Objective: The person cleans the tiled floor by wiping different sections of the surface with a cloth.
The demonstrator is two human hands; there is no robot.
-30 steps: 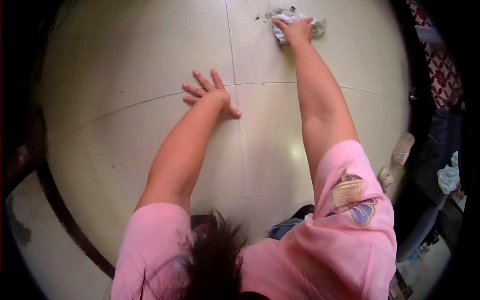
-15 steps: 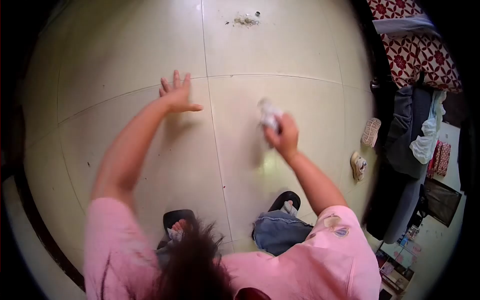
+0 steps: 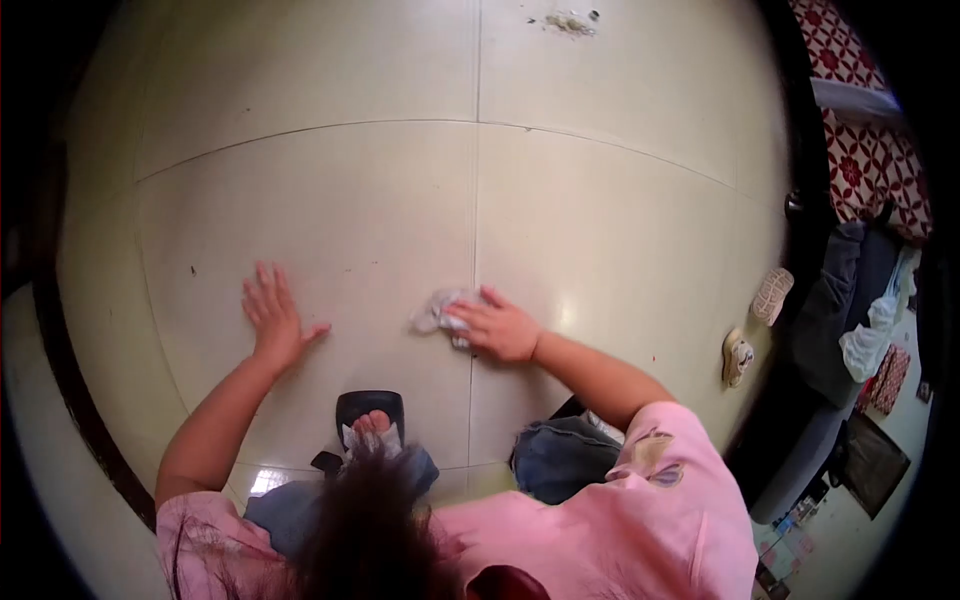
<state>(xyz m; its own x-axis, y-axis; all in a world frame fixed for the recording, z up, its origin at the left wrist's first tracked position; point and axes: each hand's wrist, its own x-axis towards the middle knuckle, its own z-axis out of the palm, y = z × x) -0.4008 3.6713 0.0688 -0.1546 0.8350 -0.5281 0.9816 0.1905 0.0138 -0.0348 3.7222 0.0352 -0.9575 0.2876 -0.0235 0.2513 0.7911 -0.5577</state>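
My right hand (image 3: 500, 327) presses a crumpled whitish cloth (image 3: 437, 312) against the tiled floor (image 3: 370, 210), near a joint between tiles. Its fingers lie over the cloth, and part of the cloth sticks out to the left. With fingers spread, my left hand (image 3: 275, 315) is at the floor to the left and holds nothing. Whether its palm touches the tile is hard to make out.
A small heap of debris (image 3: 570, 24) lies at the far side of the floor. Two shoes, one a light sandal (image 3: 737, 358), rest at the right beside a dark sofa-like seat holding clothes (image 3: 835, 310). My slippered foot (image 3: 370, 422) is close below the hands.
My right hand has come nearer and to the left with the cloth, from above the floor down onto it. My left hand has moved nearer and leftward, still spread. The view has shifted.
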